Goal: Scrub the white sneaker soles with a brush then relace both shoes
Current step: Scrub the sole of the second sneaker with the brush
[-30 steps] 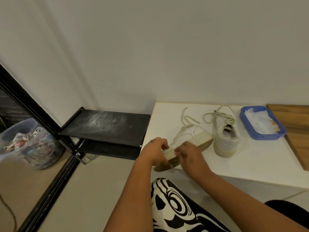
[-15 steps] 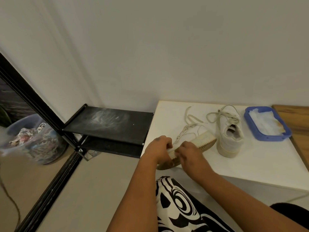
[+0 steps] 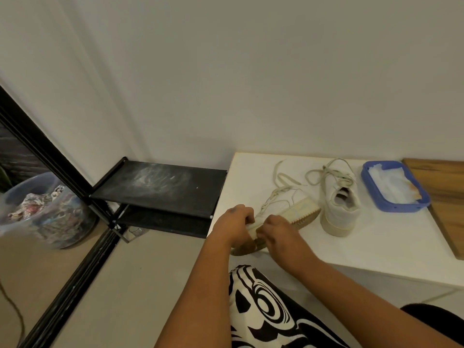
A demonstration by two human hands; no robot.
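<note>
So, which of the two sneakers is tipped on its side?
The sneaker held by both hands, left hand and right hand; its ridged sole faces sideways. The other sneaker, beside the blue tray, stands upright.

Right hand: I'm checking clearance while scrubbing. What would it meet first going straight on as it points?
Probably the left hand: the right hand points leftward across the held sneaker.

White sneakers, blue tray, black shelf, black-and-white swirl fabric
</note>
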